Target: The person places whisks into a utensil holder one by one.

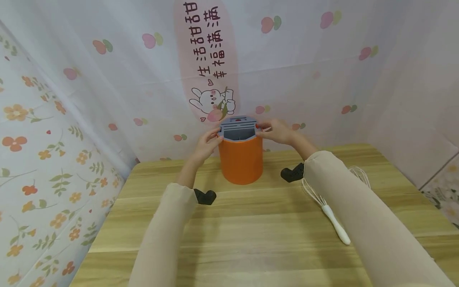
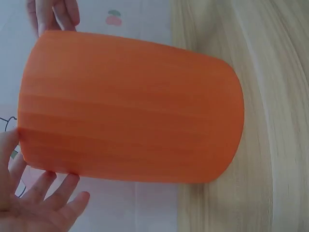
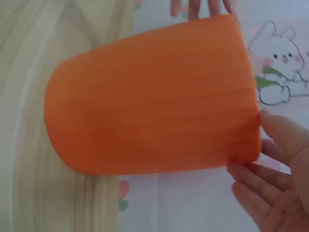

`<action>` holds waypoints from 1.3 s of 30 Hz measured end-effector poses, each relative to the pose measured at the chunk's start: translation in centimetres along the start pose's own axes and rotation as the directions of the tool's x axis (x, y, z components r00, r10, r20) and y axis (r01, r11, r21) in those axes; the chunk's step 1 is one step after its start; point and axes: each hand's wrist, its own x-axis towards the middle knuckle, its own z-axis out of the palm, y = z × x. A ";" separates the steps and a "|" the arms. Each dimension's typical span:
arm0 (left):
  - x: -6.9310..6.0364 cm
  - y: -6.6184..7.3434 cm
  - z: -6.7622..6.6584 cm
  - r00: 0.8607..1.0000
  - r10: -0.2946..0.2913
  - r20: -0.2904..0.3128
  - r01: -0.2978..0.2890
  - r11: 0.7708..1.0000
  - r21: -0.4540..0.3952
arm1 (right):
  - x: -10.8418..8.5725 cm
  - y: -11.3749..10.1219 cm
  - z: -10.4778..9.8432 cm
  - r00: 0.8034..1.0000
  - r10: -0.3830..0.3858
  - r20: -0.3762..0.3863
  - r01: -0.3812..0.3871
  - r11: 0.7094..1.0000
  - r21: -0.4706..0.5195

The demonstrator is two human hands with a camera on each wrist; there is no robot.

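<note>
Head view: left hand (image 1: 205,147), right hand (image 1: 279,131) half-curled; both grip orange bin (image 1: 241,161) at rim

A container (image 1: 241,161) is standing on the table (image 1: 244,247) before a curtain (image 1: 305,79), the left hand (image 1: 204,149) gripping its left rim, the right hand (image 1: 279,132) its right. A whisk (image 1: 335,224) is lying rightward, partly behind the right sleeve (image 1: 358,211).

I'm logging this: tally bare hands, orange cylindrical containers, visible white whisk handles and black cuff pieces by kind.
Bare hands: 2
Orange cylindrical container with grey top: 1
Visible white whisk handle: 1
Black cuff pieces: 2
Total: 6
</note>
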 end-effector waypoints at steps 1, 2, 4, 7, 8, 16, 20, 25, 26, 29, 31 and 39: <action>0.0 -0.1 0.2 1.000 0.011 -0.022 -0.011 1.000 0.010 | -0.1 0.0 0.2 1.000 -0.006 -0.011 0.006 1.000 0.002; -0.1 -0.2 0.3 0.999 0.024 -0.041 -0.024 1.000 0.021 | -0.2 0.1 0.4 1.000 -0.006 -0.021 0.006 1.000 0.010; -0.4 -0.2 0.5 0.996 0.050 -0.080 -0.046 0.998 0.049 | -0.4 0.1 0.5 0.999 -0.010 -0.035 0.011 1.000 0.029; -1.0 -0.1 0.6 0.993 0.061 -0.101 -0.055 0.997 0.060 | -0.9 0.1 0.6 0.999 -0.026 -0.043 0.027 0.999 0.038; -1.3 0.0 0.6 0.993 0.060 -0.103 -0.054 0.997 0.061 | -1.0 0.1 0.6 0.998 -0.036 -0.044 0.038 0.999 0.038; -4.6 0.5 0.6 0.989 0.108 -0.101 -0.098 0.991 0.092 | -3.2 -0.8 0.9 0.992 -0.121 -0.030 0.123 0.991 0.061; -6.8 1.0 0.9 0.989 0.125 -0.084 -0.116 0.988 0.098 | -4.8 -1.5 1.3 0.992 -0.129 -0.016 0.129 0.988 0.081; -9.4 1.2 1.6 0.989 0.118 -0.083 -0.110 0.989 0.102 | -7.2 -2.3 1.9 0.995 -0.096 -0.015 0.097 0.991 0.097; -9.8 1.2 1.8 0.989 0.119 -0.083 -0.110 0.988 0.105 | -7.7 -2.5 2.1 0.996 -0.084 -0.016 0.085 0.992 0.098; -10.9 1.1 2.2 0.989 0.126 -0.071 -0.118 0.987 0.107 | -9.3 -2.7 2.4 0.998 -0.053 -0.026 0.056 0.994 0.099; -11.6 1.1 2.5 0.989 0.130 -0.067 -0.123 0.987 0.100 | -10.3 -3.0 2.7 0.999 -0.042 -0.035 0.045 0.994 0.102; -15.0 2.2 3.4 0.989 0.143 -0.047 -0.140 0.989 0.049 | -13.4 -4.1 3.3 0.998 -0.011 -0.065 0.018 0.995 0.103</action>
